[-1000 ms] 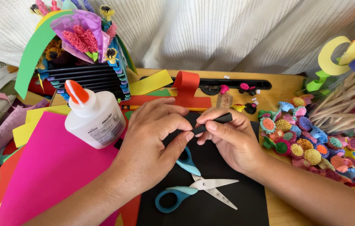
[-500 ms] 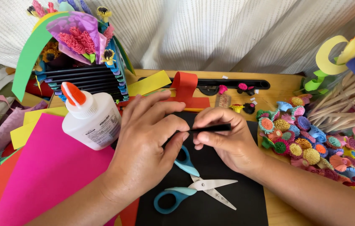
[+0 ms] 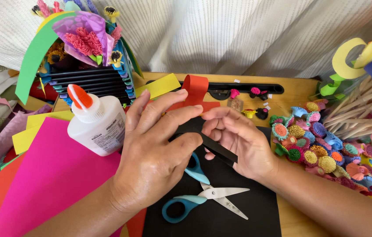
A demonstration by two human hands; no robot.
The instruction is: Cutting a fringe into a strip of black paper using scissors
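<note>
My left hand and my right hand meet over a black paper sheet, both pinching a narrow black paper strip. The strip runs from the left thumb down across the right palm. Blue-handled scissors lie open on the black sheet just below the hands. A white glue bottle with an orange cap stands upright right beside my left hand.
Pink, yellow and red paper sheets lie at the left. A paper flower basket stands behind the glue. Several small colourful paper flowers are heaped at the right beside wooden sticks. A curled red strip lies behind the hands.
Both hands have lifted slightly and turned. The black strip now slants across my right palm instead of lying level between the fingertips.
</note>
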